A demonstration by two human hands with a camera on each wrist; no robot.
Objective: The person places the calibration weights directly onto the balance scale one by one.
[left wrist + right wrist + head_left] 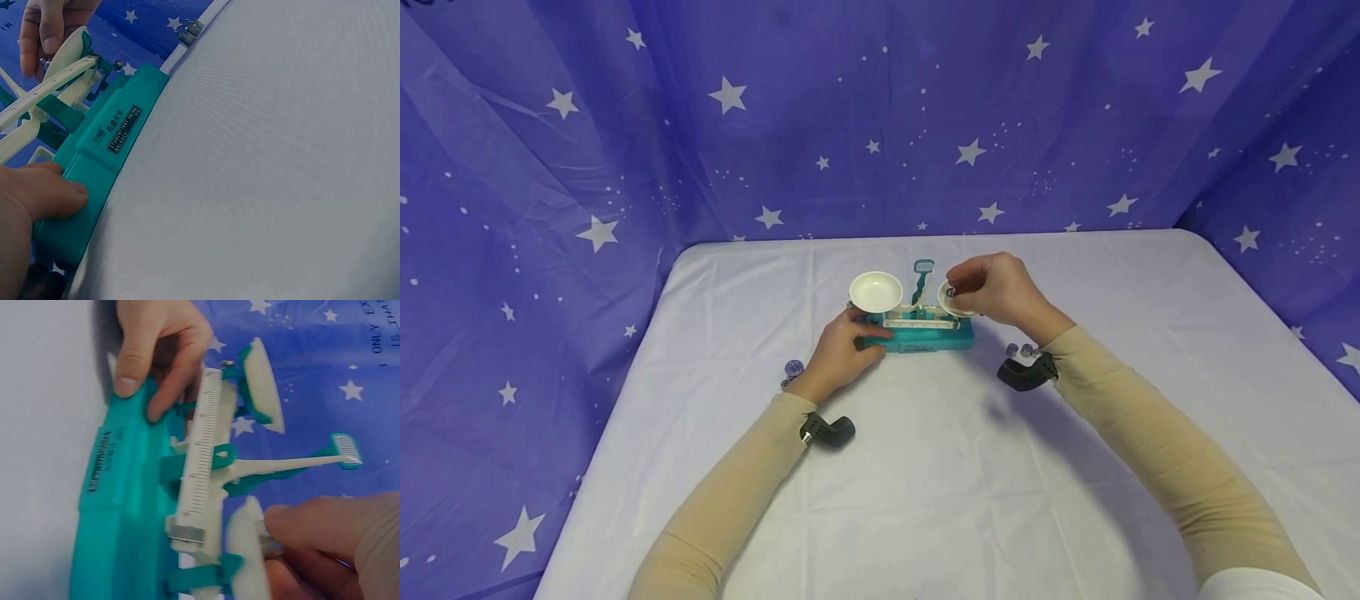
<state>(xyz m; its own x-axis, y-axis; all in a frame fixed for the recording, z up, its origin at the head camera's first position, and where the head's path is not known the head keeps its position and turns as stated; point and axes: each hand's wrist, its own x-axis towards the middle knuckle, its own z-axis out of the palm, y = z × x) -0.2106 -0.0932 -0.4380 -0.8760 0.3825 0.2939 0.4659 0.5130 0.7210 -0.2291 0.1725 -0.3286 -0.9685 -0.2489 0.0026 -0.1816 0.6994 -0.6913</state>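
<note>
Teal toy balance scale (921,332) at the middle of a white table (925,467). Left hand (842,350) curled around the base's left end, gripping it. Right hand (992,287) over the right pan (957,307), fingertips pinching a small metal weight (951,292). Left pan (876,291) raised. More weights (1021,350) near the right wrist.

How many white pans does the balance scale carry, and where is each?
2. The left pan sits bare above the left hand, which grips the teal base. The right pan lies under the right hand, which largely covers it while pinching a small weight.
</note>
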